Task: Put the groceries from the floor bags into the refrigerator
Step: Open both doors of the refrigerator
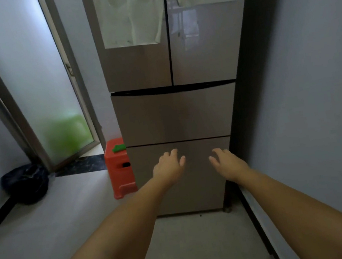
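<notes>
- The refrigerator [176,111] stands upright against the grey wall, its finish a glossy brownish-grey that mirrors the room.
- It has two tall upper doors side by side and two wide drawers stacked below them, and all four fronts are closed.
- A translucent white sheet [129,15] is stuck on the upper left door of the refrigerator, with a second one at the top of the upper right door.
- The left hand [169,167] is stretched out in front of the refrigerator's bottom drawer [195,191], fingers loosely spread and holding nothing; whether they touch the front cannot be told.
- The right hand [226,163] reaches toward the same drawer just right of the left hand, fingers spread and relaxed, also holding nothing.
- A red plastic stool [119,168] stands on the floor just left of the refrigerator, touching or nearly touching its side, with a small green object [118,148] lying on top.
- A black bag [26,184] sits on the floor well left of the refrigerator, by the frosted glass door [35,82].
</notes>
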Tool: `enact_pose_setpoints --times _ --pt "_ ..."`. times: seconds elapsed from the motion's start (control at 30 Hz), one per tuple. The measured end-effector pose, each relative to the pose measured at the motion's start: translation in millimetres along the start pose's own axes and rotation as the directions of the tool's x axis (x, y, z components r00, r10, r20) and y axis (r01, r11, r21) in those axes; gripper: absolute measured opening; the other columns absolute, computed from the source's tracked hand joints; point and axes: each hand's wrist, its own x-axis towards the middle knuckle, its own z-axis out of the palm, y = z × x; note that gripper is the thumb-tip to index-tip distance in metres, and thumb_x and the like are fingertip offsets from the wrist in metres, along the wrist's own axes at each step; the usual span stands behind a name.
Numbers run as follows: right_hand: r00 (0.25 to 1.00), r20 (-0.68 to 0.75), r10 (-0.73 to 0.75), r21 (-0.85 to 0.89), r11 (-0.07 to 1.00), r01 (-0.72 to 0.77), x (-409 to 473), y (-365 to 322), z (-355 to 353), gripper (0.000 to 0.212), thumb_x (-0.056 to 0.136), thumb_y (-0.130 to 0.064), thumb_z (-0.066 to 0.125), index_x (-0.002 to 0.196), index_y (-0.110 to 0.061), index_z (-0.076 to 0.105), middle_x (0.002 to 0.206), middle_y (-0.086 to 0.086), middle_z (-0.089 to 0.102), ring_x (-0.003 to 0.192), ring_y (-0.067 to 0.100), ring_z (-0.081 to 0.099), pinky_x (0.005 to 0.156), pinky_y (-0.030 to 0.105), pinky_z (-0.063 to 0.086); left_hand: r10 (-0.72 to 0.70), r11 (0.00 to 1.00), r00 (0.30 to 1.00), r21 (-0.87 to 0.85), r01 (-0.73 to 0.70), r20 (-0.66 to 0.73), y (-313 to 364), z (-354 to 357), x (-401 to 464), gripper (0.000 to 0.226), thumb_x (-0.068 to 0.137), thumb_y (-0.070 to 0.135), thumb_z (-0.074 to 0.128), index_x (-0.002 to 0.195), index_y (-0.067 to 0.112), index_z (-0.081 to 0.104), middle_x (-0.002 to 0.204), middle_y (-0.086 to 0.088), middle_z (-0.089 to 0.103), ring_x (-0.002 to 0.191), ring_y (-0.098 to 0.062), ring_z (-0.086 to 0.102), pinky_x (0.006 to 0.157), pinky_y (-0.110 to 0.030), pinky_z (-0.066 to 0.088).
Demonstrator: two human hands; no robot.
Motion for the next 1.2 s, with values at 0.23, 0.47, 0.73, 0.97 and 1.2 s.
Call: enact_pose_setpoints --times 0.23,0.47,0.73,0.97,1.2 --pt "1.000 -0.017 -0.012 0.223 0.975 0.016 157.6 -4.8 -44.1 0.048 0.101 -0.041 0.033 0.140 -0.013 0.038 0.136 0.011 0.048 0.118 0.026 0.051 0.094 0.037 0.045 -0.081 0.959 0.994 -0.276 0.058 -0.074 16.9 -31.7 144.0 0.053 0.099 0.045 0.030 0.142 0.014 0.034 0.142 -0.012 0.043 0.125 -0.030 0.046 0.101 -0.044 0.042" --pt "0.981 0.143 0.132 0.872 0.452 -0.188 268.2 -51.1 -59.4 0.037 0.100 -0.024 0.043 0.133 -0.007 0.044 0.127 0.011 0.054 0.111 0.022 0.057 0.083 0.037 0.053 -0.224 0.736 0.974 -0.660 0.149 -0.030 26.2 -56.3 254.4 0.051 0.101 0.041 0.032 0.136 0.006 0.043 0.132 -0.012 0.053 0.120 -0.027 0.051 0.102 -0.035 0.040" --pt "0.953 0.166 0.252 0.986 -0.013 -0.169 377.0 -92.9 -79.6 0.057 0.097 -0.032 0.050 0.145 -0.009 0.030 0.143 0.018 0.041 0.125 0.027 0.050 0.097 0.044 0.049 -0.352 0.012 0.922 -0.984 0.176 0.161 22.0 -82.9 371.1 0.062 0.099 0.043 0.038 0.141 -0.002 0.032 0.132 -0.020 0.052 0.122 -0.029 0.052 0.103 -0.036 0.044" --pt "0.938 0.222 0.265 0.899 -0.428 -0.092 426.9 -97.9 -76.7 0.081 0.085 -0.049 0.063 0.146 -0.010 0.029 0.152 0.017 0.029 0.138 0.029 0.036 0.109 0.042 0.038 -0.259 -0.613 0.939 -0.790 0.020 0.225 12.5 -89.5 422.3 0.083 0.083 0.060 0.056 0.147 0.015 0.028 0.151 -0.014 0.032 0.138 -0.027 0.037 0.114 -0.043 0.032" --pt "0.914 0.160 0.372 0.926 -0.379 -0.008 436.3 -96.3 -64.6 0.080 0.079 -0.052 0.067 0.138 -0.006 0.040 0.137 0.013 0.052 0.125 0.026 0.051 0.106 0.041 0.042 -0.273 -0.564 0.939 -0.826 0.019 0.209 6.4 -81.5 429.7 0.090 0.079 0.067 0.053 0.146 0.012 0.028 0.154 -0.012 0.029 0.142 -0.026 0.029 0.116 -0.044 0.029"
